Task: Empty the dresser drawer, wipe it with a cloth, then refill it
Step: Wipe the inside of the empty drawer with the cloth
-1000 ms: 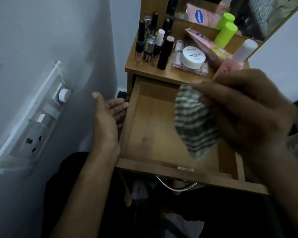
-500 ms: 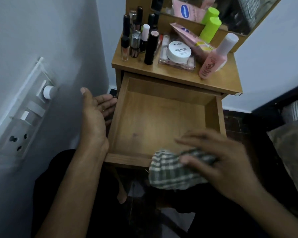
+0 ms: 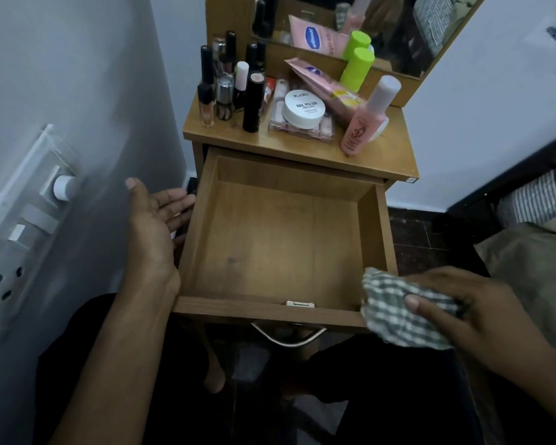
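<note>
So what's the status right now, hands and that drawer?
Left hand open beside the drawer. Right hand grips checked cloth at front right corner. Drawer empty, pulled out. Cosmetics wait on dresser top; nothing in the way.

My right hand [image 3: 469, 311] is covering part of the checked cloth [image 3: 398, 313], and the cloth is hiding the drawer's [image 3: 270, 311] front right corner. The top edge is cutting off the mirror [image 3: 382, 30]. My left hand's [image 3: 151, 226] fingertips are disappearing behind the drawer's left wall.

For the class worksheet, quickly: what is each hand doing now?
Left hand: open, holding nothing.
Right hand: gripping the cloth.
</note>
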`<action>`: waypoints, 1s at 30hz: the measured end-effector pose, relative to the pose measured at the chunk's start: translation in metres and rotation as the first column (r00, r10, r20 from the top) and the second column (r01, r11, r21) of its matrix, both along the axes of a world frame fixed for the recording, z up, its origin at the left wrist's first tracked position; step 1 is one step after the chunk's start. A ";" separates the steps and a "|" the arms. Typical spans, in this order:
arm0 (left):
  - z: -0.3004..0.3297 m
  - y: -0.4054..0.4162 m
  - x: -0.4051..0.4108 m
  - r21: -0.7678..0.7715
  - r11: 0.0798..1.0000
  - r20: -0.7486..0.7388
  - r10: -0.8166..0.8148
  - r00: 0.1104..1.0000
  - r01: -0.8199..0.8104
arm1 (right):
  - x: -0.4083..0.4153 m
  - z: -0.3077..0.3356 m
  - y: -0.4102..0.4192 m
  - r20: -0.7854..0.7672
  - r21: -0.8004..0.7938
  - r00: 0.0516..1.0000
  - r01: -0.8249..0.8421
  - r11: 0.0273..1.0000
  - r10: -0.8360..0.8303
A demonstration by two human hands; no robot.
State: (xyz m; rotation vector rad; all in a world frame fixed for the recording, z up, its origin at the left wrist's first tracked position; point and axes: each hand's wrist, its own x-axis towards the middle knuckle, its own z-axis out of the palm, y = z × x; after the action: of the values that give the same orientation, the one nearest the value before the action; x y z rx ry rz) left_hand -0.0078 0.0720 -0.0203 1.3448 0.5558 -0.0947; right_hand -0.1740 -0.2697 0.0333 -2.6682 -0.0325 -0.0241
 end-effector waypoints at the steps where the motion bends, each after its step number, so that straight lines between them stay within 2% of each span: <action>1: 0.000 0.000 0.000 0.005 1.000 0.002 0.000 1.000 0.000 | 0.000 -0.003 -0.006 0.030 -0.007 0.997 0.065 0.998 -0.065; 4: 0.000 -0.001 0.000 0.013 1.000 0.009 0.004 1.000 -0.004 | 0.010 -0.020 -0.012 0.082 -0.040 0.978 0.194 0.980 -0.190; 10: -0.002 -0.002 0.000 0.004 1.000 0.011 -0.003 1.000 0.002 | 0.060 -0.036 -0.002 0.197 -0.080 0.942 0.291 0.953 -0.271; 12: -0.003 -0.001 -0.001 0.008 1.000 0.006 -0.007 1.000 0.007 | 0.069 -0.030 -0.001 0.191 0.029 0.928 0.322 0.946 -0.321; 13: -0.003 -0.001 0.000 0.004 1.000 0.011 -0.010 1.000 0.010 | 0.071 -0.024 -0.001 0.154 0.162 0.914 0.351 0.922 -0.375; 14: -0.004 -0.001 0.000 -0.001 1.000 0.015 -0.014 1.000 0.014 | 0.070 -0.019 -0.001 0.071 0.361 0.898 0.382 0.851 -0.433; 15: -0.005 0.000 0.001 -0.005 1.000 0.021 -0.016 1.000 0.016 | 0.069 -0.013 0.000 -0.050 0.587 0.886 0.400 0.704 -0.462; 16: -0.006 -0.001 0.002 -0.005 1.000 0.026 -0.017 1.000 0.018 | 0.068 -0.007 -0.001 -0.186 0.762 0.874 0.417 0.495 -0.448; 17: -0.008 -0.001 0.002 -0.001 1.000 0.028 -0.018 0.999 0.018 | 0.065 -0.002 -0.002 -0.289 0.850 0.864 0.429 0.305 -0.412; 20: -0.009 -0.002 0.003 -0.002 1.000 0.039 -0.024 0.999 0.024 | 0.064 0.017 -0.010 -0.446 0.893 0.835 0.437 -0.105 -0.322; 21: -0.009 -0.002 0.003 -0.003 1.000 0.039 -0.026 0.999 0.026 | 0.066 0.022 -0.015 -0.465 0.883 0.841 0.419 -0.210 -0.277; 22: -0.010 -0.002 0.003 -0.005 1.000 0.037 -0.027 0.999 0.027 | 0.069 0.027 -0.017 -0.459 0.880 0.853 0.400 -0.254 -0.246; 24: -0.007 -0.002 0.002 -0.015 0.999 0.037 -0.032 0.999 0.033 | 0.075 0.035 -0.021 -0.412 0.899 0.888 0.358 -0.253 -0.207; 26: -0.005 -0.004 0.002 -0.011 0.999 0.036 -0.041 0.999 0.041 | 0.085 0.041 -0.020 -0.337 0.930 0.928 0.302 -0.207 -0.160; 28: -0.003 -0.005 0.002 -0.002 0.999 0.036 -0.048 0.998 0.048 | 0.099 0.042 -0.018 -0.352 0.935 0.914 0.336 -0.110 -0.200; 30: -0.002 -0.004 0.002 -0.011 0.998 0.033 -0.058 0.998 0.059 | 0.120 0.041 -0.021 -0.357 0.932 0.879 0.359 -0.054 -0.315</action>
State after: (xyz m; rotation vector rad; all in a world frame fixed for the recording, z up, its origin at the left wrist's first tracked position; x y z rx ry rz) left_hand -0.0059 0.0682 -0.0226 1.3489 0.4881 -0.1237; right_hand -0.0543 -0.2905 0.0741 -1.0874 0.5101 -0.1184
